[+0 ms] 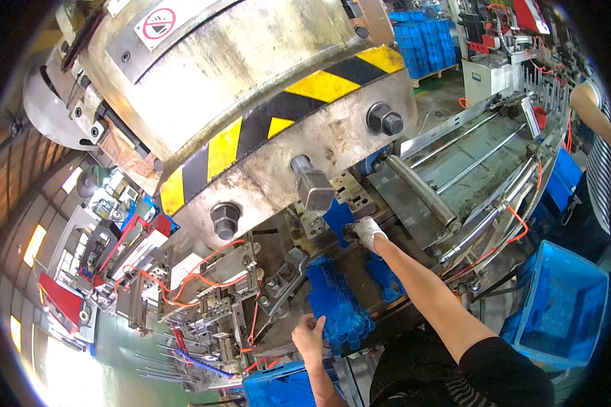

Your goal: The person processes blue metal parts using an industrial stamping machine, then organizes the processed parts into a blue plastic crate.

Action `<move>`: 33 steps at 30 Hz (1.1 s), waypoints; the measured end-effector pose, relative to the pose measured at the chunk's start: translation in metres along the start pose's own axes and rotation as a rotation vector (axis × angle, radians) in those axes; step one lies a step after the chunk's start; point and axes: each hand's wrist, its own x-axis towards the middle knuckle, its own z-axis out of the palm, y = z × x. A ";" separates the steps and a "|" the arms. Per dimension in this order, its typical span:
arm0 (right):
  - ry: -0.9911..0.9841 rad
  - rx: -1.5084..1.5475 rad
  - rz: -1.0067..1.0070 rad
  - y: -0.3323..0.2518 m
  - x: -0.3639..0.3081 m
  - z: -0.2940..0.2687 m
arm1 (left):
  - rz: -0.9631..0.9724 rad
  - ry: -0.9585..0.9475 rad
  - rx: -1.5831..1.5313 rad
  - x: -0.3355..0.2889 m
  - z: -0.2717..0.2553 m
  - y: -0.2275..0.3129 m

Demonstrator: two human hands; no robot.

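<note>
My right hand, in a white glove, reaches forward beneath the press head. Its fingers grip the near end of a flat blue piece, whose far end lies at the metal die block. My bare left hand is closed, thumb against fingers, at the left edge of a stack of flat blue pieces. Whether its fingertips pinch anything is too small to tell. More blue pieces lie right of the stack, partly hidden by my right forearm.
The heavy press head with striped edge and protruding bolts hangs over my right hand. A roller bed extends right. Blue crates stand at lower right and below my left hand. Another person is at far right.
</note>
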 end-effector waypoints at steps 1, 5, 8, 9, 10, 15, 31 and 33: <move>-0.003 0.005 -0.003 -0.007 -0.004 -0.003 | -0.002 0.001 0.006 0.001 -0.003 -0.006; -0.034 -0.384 -0.155 -0.020 -0.012 -0.016 | -0.323 -0.195 -0.520 0.004 -0.008 -0.017; -0.023 -0.483 -0.133 -0.003 -0.012 -0.008 | -0.412 -0.169 -0.697 0.001 -0.006 0.003; 0.029 -0.575 -0.137 0.001 -0.012 -0.004 | -0.461 -0.151 -0.754 0.001 -0.006 0.010; 0.023 -0.573 -0.149 -0.011 -0.015 -0.011 | -0.469 -0.140 -0.750 -0.001 -0.006 0.009; -0.122 -0.539 -0.190 -0.024 -0.018 -0.024 | -0.489 -0.072 -0.793 -0.007 -0.002 0.009; 0.029 0.884 0.388 0.006 -0.192 -0.041 | -0.450 0.017 -0.900 -0.012 -0.011 0.020; 0.027 0.912 0.407 0.014 -0.194 -0.025 | -0.480 0.001 -0.970 -0.009 -0.004 0.029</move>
